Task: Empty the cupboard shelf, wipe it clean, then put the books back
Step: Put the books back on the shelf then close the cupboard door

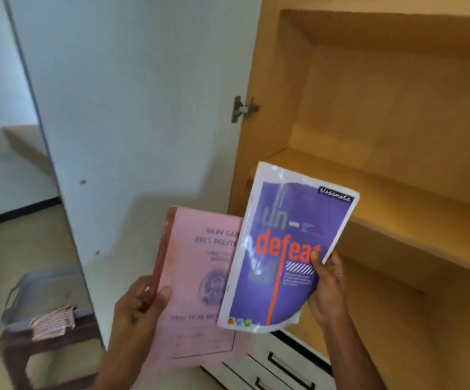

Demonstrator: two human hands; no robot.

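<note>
My left hand (139,308) grips a pink practical record book (197,280) by its red spine, low in the middle of the view. My right hand (328,288) holds a purple notebook (290,243) with orange lettering by its lower right edge, overlapping the pink book. Both books hang in front of the open wooden cupboard. The cupboard shelf (397,187) to the right of the books is bare, and so is the shelf below it (397,305).
The white cupboard door (143,108) stands open on the left. A dark wooden stool (45,350) at lower left carries a folded pink cloth (53,322) and a grey basket (45,288). White drawers (278,364) with black handles lie below the cupboard.
</note>
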